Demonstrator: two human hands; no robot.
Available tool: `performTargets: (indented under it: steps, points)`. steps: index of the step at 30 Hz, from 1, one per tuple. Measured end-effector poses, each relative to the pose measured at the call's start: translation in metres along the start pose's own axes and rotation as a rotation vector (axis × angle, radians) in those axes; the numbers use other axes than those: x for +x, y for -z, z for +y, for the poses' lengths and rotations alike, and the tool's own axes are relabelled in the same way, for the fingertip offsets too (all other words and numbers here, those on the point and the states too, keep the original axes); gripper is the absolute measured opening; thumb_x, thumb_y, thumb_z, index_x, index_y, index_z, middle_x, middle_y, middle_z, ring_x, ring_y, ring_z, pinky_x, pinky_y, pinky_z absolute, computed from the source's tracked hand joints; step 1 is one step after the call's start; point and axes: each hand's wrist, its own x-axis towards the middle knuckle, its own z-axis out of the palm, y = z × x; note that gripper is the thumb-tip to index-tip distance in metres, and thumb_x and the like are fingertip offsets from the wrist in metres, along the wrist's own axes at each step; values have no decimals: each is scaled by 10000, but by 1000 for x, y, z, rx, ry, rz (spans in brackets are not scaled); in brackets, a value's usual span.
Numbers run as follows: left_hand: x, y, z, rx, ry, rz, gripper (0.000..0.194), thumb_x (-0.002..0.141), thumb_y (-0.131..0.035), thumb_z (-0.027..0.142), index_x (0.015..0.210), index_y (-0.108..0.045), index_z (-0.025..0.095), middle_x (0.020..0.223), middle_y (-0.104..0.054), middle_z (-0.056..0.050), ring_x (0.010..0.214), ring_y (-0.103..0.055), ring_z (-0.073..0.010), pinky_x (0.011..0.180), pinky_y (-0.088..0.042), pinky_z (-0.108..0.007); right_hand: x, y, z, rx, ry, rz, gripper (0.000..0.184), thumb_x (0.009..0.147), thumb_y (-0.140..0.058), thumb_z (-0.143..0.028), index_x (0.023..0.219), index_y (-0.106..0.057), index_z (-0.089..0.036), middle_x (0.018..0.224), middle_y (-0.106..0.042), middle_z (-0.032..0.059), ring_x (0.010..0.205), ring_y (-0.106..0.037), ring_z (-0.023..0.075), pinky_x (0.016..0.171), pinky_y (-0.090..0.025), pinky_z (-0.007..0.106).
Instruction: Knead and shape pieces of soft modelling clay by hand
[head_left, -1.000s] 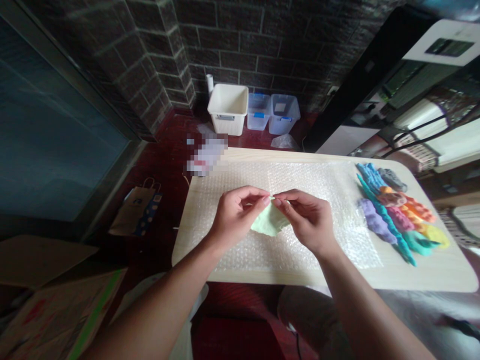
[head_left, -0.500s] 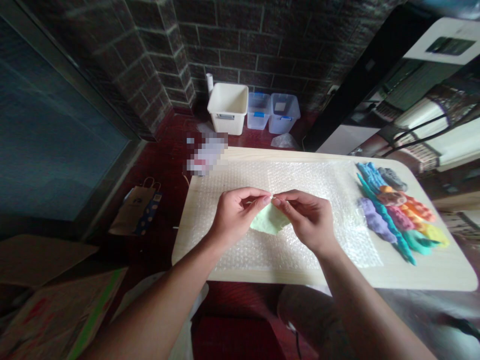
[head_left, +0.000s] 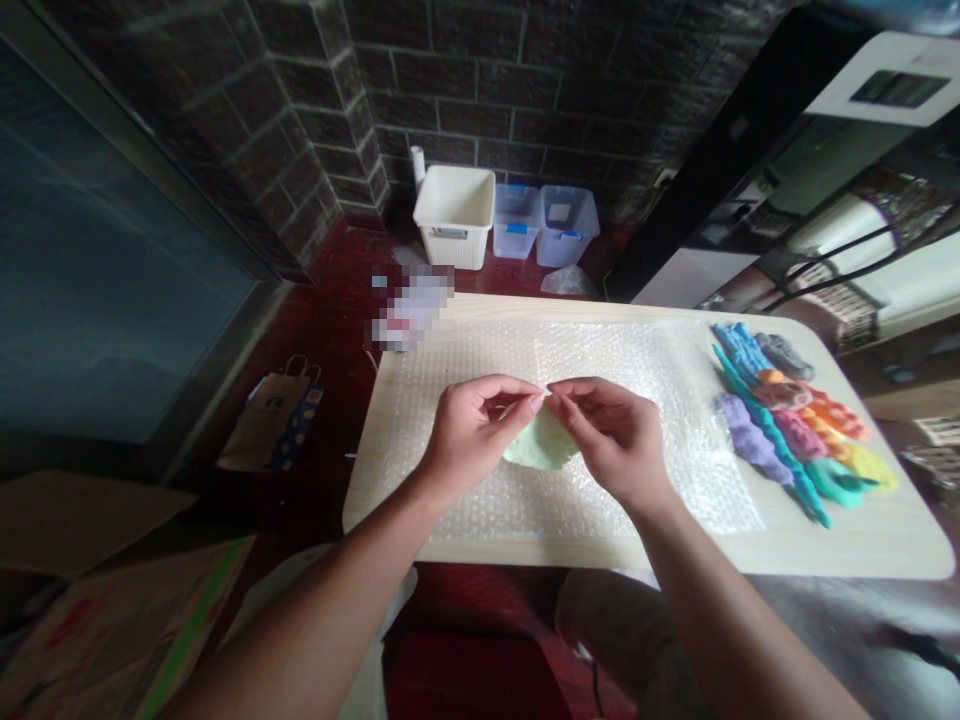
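A pale green soft piece (head_left: 541,448) hangs between my hands, over the middle of the table. My left hand (head_left: 474,425) pinches its top edge between thumb and forefinger. Just across a narrow gap, my right hand (head_left: 621,432) pinches the same edge, its fingertips close to the left ones. What exactly lies between the fingertips is too small to make out. Below spreads a sheet of bubble wrap (head_left: 480,500), with the green piece above it.
Soft bundles in several colours (head_left: 799,425) lie on the right end of the light wooden table (head_left: 862,550). A blurred-out item (head_left: 412,310) is at the far left corner. Behind stand a cream bin (head_left: 455,215) and two clear plastic boxes (head_left: 566,225). A paper bag (head_left: 262,420) is on the floor.
The fingertips of my two hands have moved slightly apart at the top edge. The green piece's lower edge looks rounder now. Everything else stays in place.
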Motion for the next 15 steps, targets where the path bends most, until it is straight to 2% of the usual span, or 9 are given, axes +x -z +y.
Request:
performTargets:
  steps: [2, 7, 11, 15]
  points:
    - [0, 0, -1, 2, 2, 2, 172, 904, -805, 339, 972, -825, 182, 962, -837, -84, 884, -793, -206, 827, -642, -308, 0, 0, 0, 26, -14, 5, 158, 893, -812, -355, 924, -797, -200, 806, -785, 57, 696, -716, 177, 602, -561, 292]
    - [0, -1, -1, -56, 52, -7, 214, 831, -876, 346, 962, -833, 182, 959, -843, -88, 869, -803, -224, 811, -657, -327, -1, 3, -1, 22, 29, -81, 149, 948, -763, -344, 948, -810, -203, 900, -809, 69, 814, -754, 193, 726, -592, 314]
    - [0, -1, 1, -64, 34, 25, 174, 858, -853, 325, 953, -841, 180, 961, -845, -92, 887, -803, -221, 835, -656, -329, -1, 3, -3, 82, -19, -72, 168, 932, -778, -340, 1027, -806, -205, 911, -815, 65, 792, -759, 183, 679, -596, 290]
    - [0, 0, 1, -10, -17, 6, 173, 912, -799, 308, 1013, -840, 174, 1000, -840, -98, 917, -794, -209, 838, -639, -311, -1, 0, 0, 86, 20, -66, 121, 898, -810, -287, 983, -815, -201, 898, -826, 60, 767, -760, 171, 664, -594, 273]
